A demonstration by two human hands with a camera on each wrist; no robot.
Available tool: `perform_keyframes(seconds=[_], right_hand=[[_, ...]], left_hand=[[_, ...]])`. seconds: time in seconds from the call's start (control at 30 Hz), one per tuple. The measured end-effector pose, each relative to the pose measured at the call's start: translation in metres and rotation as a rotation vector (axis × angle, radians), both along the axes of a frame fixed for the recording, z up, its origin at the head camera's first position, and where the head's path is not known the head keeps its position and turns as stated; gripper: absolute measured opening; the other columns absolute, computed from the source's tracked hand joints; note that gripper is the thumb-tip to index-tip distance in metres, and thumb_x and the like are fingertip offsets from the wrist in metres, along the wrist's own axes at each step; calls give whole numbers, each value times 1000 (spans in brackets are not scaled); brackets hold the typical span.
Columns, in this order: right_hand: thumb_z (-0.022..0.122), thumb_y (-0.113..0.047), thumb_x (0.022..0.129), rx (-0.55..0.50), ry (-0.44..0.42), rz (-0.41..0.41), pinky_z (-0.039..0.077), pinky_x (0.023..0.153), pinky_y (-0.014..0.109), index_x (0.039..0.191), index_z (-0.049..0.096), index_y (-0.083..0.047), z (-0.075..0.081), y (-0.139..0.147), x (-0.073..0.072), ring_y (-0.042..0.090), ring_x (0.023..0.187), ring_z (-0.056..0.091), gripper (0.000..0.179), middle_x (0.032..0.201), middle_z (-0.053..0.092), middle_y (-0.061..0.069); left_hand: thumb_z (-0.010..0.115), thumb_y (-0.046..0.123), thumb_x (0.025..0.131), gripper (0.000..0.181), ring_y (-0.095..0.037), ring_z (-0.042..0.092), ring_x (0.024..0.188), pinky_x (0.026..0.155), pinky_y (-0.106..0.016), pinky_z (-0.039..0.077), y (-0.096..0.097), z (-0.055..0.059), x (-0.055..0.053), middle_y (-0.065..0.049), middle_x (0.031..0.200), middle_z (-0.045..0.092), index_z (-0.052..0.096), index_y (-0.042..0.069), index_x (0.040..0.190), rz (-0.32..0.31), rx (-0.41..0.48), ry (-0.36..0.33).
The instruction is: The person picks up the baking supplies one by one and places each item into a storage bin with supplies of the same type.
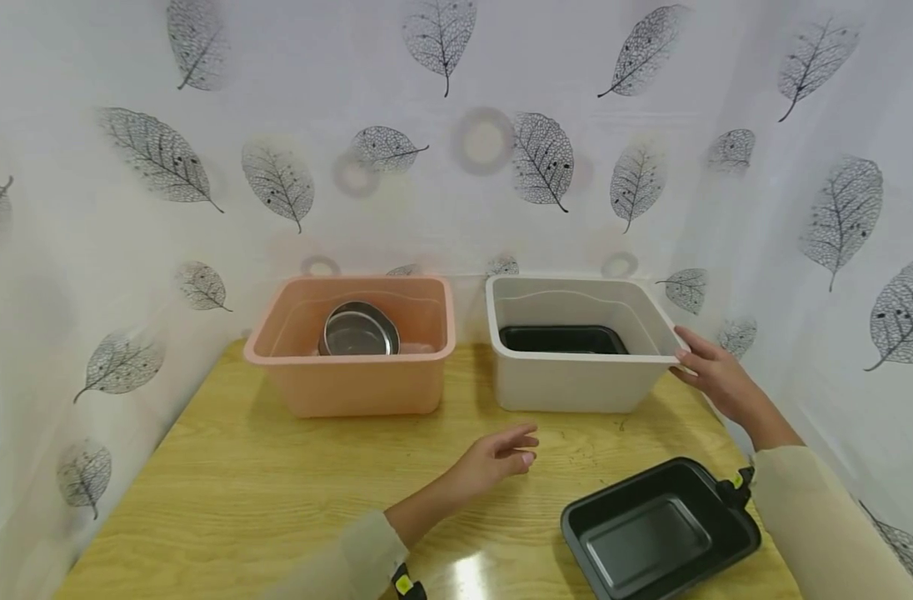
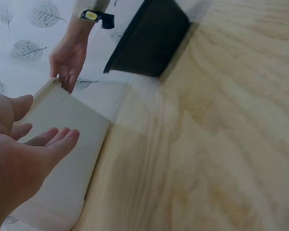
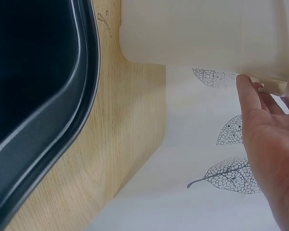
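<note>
Right hand: gripping the right front rim of the white plastic tub, fingers tucking under the lip in the right wrist view. Right forearm is reaching forward and inward from the lower right. Left hand: holding nothing, hovering above the worktop in front of the white tub. Its fingers are pointing right, loosely bent and spreading apart; left forearm is coming in from the lower left.

White tub is sitting toward the back right, with a dark rectangular pan lying inside. A black rectangular roasting pan is resting upright on the worktop at front right, turning its long side diagonally, just beside the right sleeve. Peach plastic tub is standing left of the white one, with a round metal tin leaning inside.

Markings: wrist module on the right is showing a yellow patch. Small dark marks are showing on the worktop near the white tub; can't tell if they're writing. Leaf-print curtain is hanging behind.
</note>
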State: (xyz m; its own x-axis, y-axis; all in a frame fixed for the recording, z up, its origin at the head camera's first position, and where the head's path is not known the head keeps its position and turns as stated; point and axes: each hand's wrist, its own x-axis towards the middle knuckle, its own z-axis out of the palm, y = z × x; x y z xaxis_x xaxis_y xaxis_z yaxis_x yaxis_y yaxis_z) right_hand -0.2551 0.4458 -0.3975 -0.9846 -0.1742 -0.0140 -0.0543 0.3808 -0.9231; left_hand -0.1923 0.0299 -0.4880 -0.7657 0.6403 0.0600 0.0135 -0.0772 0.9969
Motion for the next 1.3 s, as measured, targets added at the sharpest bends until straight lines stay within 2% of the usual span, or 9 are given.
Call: perform_keyframes(seconds=[0.07,0.17,0.3,0.4,0.63,0.8,0.93,1.1,1.3], right_hand=[[43,-29,110,-3,3,1,46,93,8,162,2,-11,0,0,0,18,150,30,69,168,-6,21],[43,-29,110,-4,4,5,46,93,9,162,2,-10,1,0,0,15,148,32,69,168,-6,22],[42,-29,110,6,2,6,46,93,9,162,1,-10,1,-1,0,39,153,18,69,167,-6,23],[41,-29,110,13,5,9,46,93,9,162,0,-10,0,-1,-1,46,151,14,69,167,-6,24],[41,-29,110,8,-1,11,46,94,10,162,0,-10,0,0,-1,47,151,13,69,167,-7,24],[42,-30,110,0,-4,7,46,94,11,162,0,-11,1,0,-1,44,152,15,69,167,-6,23],[43,-29,110,0,0,5,48,94,11,162,1,-11,0,0,-1,25,150,32,69,167,-4,24],[45,-26,109,-42,-8,7,49,92,11,162,2,-10,0,0,0,-10,124,47,70,167,-4,24],[45,-26,109,-66,-4,10,49,93,13,162,3,-10,0,0,-1,-16,115,48,70,167,-4,24]], left_hand=[[57,14,104,51,-43,53,132,100,-32,54,2,-1,6,-26,146,51,43,12,153,-10,4,-9],[56,15,104,52,-43,52,133,100,-31,53,6,-5,15,-27,147,51,42,12,154,-37,0,-7],[56,18,105,52,-38,51,136,100,-28,52,13,-16,26,-26,148,50,42,8,154,-79,-21,15],[56,21,105,53,-33,53,135,100,-28,53,19,-21,36,-24,148,51,42,7,154,-83,-44,11],[57,22,104,51,-17,58,127,100,-25,51,30,-32,56,-17,150,51,45,11,153,-98,-44,-68],[57,19,104,51,-15,59,126,100,-18,48,37,-35,63,-11,146,57,45,9,152,-114,1,-67],[55,18,105,49,-18,55,131,103,-18,45,42,-36,66,-9,148,55,46,11,152,-144,21,-66],[59,21,103,46,-7,53,126,101,-17,45,47,-36,69,-1,152,50,52,24,149,-126,-70,-36],[61,19,102,47,-3,57,115,94,-15,46,52,-37,72,-2,148,53,53,23,148,-85,-67,-32]])
